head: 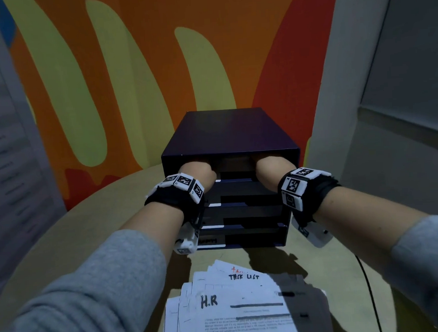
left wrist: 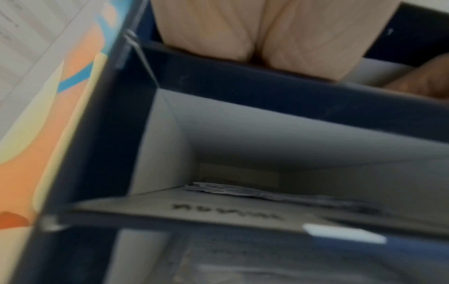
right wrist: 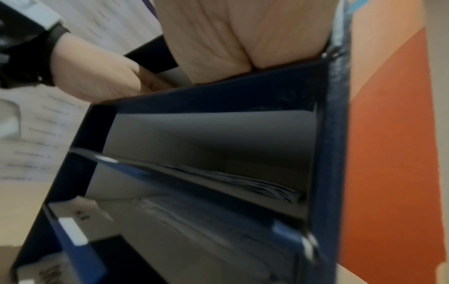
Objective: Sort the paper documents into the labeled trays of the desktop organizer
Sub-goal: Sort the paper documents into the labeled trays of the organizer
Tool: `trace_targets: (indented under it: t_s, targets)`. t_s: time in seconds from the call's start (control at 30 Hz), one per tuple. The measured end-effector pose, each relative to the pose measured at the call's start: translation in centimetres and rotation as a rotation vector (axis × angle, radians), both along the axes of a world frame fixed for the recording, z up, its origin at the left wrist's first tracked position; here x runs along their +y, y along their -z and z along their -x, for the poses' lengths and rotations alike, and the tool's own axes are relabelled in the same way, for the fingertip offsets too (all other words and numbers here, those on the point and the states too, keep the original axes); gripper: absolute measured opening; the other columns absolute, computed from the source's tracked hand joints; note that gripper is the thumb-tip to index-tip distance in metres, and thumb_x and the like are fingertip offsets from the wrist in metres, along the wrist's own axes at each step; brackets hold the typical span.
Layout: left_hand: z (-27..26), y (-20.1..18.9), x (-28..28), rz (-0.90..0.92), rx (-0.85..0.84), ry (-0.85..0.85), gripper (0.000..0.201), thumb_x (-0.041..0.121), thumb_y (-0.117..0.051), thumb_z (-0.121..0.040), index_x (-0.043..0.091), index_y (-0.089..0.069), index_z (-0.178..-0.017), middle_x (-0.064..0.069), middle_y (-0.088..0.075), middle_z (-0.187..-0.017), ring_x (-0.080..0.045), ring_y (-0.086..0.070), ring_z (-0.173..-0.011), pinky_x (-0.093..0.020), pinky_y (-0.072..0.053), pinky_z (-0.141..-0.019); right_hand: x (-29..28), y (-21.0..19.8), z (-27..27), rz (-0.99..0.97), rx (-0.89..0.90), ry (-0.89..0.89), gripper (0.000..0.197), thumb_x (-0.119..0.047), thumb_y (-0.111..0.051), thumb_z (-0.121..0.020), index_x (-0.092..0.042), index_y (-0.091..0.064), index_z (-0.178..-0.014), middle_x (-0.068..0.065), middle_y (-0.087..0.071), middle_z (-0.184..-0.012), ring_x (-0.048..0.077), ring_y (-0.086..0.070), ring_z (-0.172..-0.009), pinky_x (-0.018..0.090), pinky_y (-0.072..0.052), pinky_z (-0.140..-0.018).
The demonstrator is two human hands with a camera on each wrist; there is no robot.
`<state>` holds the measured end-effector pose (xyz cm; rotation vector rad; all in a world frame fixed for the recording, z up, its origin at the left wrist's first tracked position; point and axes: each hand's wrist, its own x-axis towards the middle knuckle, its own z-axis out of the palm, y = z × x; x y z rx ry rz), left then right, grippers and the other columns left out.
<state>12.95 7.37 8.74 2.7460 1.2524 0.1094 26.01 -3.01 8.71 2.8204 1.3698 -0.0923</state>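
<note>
head view: left hand and right hand reach into the top tray of the dark organizer; finger posture hidden. paper stack lies on the table in front.

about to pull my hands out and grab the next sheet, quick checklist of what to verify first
1. Both hands in the top slot of the organizer: ok, left hand and right hand reach in.
2. Sheet released inside: cannot tell, fingers are hidden.
3. Organizer upright on the table: ok.
4. Lower trays already hold papers: ok.
5. Next sheet ready: ok, the pile shows "H.R" on top.
</note>
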Motion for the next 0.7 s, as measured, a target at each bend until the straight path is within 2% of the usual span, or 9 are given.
trace_targets:
  t_s: [0.07, 0.13, 0.23, 0.3, 0.4, 0.5, 0.53, 0.6, 0.7]
  targets:
    - [0.3, 0.3, 0.1, -0.044, -0.016, 0.037, 0.046, 0.014, -0.035, -0.101, 0.009, -0.033, -0.055, -0.004, -0.035, -0.059, -0.017, -0.03, -0.051, -0.027, -0.025, -0.051, -0.2, 0.2, 0.3, -0.095, -0.008, -0.062, 0.018, -0.009, -0.04, -0.099, -0.002, -0.052, -0.088, 0.01, -0.049, -0.081, 0.026, -0.047, -0.081, 0.032, -0.036, -0.071]
    - [0.4, 0.3, 0.0, -0.052, 0.007, 0.064, 0.047, 0.017, -0.033, -0.103, 0.009, -0.033, -0.056, -0.004, -0.036, -0.06, -0.016, -0.031, -0.052, -0.027, -0.027, -0.054, -0.7, 0.5, 0.7, -0.168, -0.01, -0.1, 0.021, -0.019, -0.04, -0.1, -0.004, -0.054, -0.095, 0.01, -0.052, -0.086, 0.029, -0.049, -0.08, 0.032, -0.037, -0.068]
    - [0.7, 0.1, -0.6, -0.035, 0.024, 0.068, 0.047, 0.016, -0.03, -0.104, 0.009, -0.034, -0.058, -0.005, -0.036, -0.062, -0.018, -0.034, -0.055, -0.028, -0.03, -0.062, -1.0, 0.7, 0.8, -0.186, 0.018, -0.109, 0.024, -0.022, -0.039, -0.1, -0.005, -0.051, -0.089, 0.009, -0.05, -0.079, 0.031, -0.051, -0.079, 0.032, -0.036, -0.065]
    - [1.1, 0.1, -0.8, -0.05, 0.011, 0.085, 0.046, 0.017, -0.029, -0.104, 0.008, -0.037, -0.06, -0.006, -0.039, -0.064, -0.021, -0.04, -0.061, -0.029, -0.031, -0.064, -1.1, 0.5, 0.9, -0.181, 0.045, -0.105, 0.024, -0.023, -0.038, -0.101, -0.005, -0.05, -0.092, 0.01, -0.051, -0.085, 0.028, -0.048, -0.078, 0.032, -0.036, -0.067]
    - [1.7, 0.7, -0.5, -0.064, -0.018, 0.106, 0.049, 0.026, -0.027, -0.104, 0.004, -0.047, -0.066, -0.014, -0.046, -0.067, -0.022, -0.041, -0.06, -0.029, -0.031, -0.058, -1.3, 0.5, 1.0, -0.183, 0.047, -0.113, 0.026, -0.024, -0.037, -0.101, -0.004, -0.054, -0.096, 0.011, -0.052, -0.086, 0.028, -0.048, -0.077, 0.031, -0.036, -0.066]
    - [2.2, 1.5, -0.3, -0.06, -0.06, 0.13, 0.062, 0.046, -0.021, -0.103, 0.01, -0.043, -0.058, -0.006, -0.043, -0.058, -0.022, -0.042, -0.051, -0.03, -0.034, -0.053, -2.1, 0.7, 1.4, -0.204, 0.016, -0.123, 0.033, -0.025, -0.033, -0.103, -0.007, -0.049, -0.08, 0.008, -0.049, -0.075, 0.03, -0.05, -0.077, 0.032, -0.036, -0.066]
    - [2.3, 1.6, -0.2, -0.069, -0.053, 0.143, 0.065, 0.051, -0.018, -0.102, 0.011, -0.042, -0.057, -0.005, -0.042, -0.056, -0.022, -0.042, -0.05, -0.03, -0.036, -0.054, -2.5, 0.7, 1.7, -0.207, 0.013, -0.133, 0.033, -0.024, -0.031, -0.104, -0.008, -0.05, -0.083, 0.009, -0.05, -0.077, 0.032, -0.052, -0.08, 0.033, -0.038, -0.067]
    - [2.7, 1.8, -0.1, -0.094, -0.025, 0.168, 0.067, 0.055, -0.014, -0.101, 0.013, -0.04, -0.056, -0.003, -0.042, -0.055, -0.022, -0.042, -0.05, -0.032, -0.04, -0.059, -3.1, 0.8, 2.2, -0.202, 0.001, -0.165, 0.031, -0.023, -0.027, -0.105, -0.008, -0.054, -0.107, 0.014, -0.057, -0.096, 0.034, -0.055, -0.094, 0.036, -0.042, -0.073]
    - [3.4, 2.0, -0.7, -0.166, -0.001, 0.188, 0.06, 0.053, -0.014, -0.102, 0.014, -0.044, -0.067, -0.008, -0.055, -0.074, -0.023, -0.046, -0.062, -0.036, -0.039, -0.069, -4.4, 1.4, 2.7, -0.176, -0.042, -0.172, 0.041, -0.034, -0.024, -0.105, -0.009, -0.051, -0.123, 0.015, -0.056, -0.118, 0.034, -0.052, -0.11, 0.039, -0.041, -0.089]
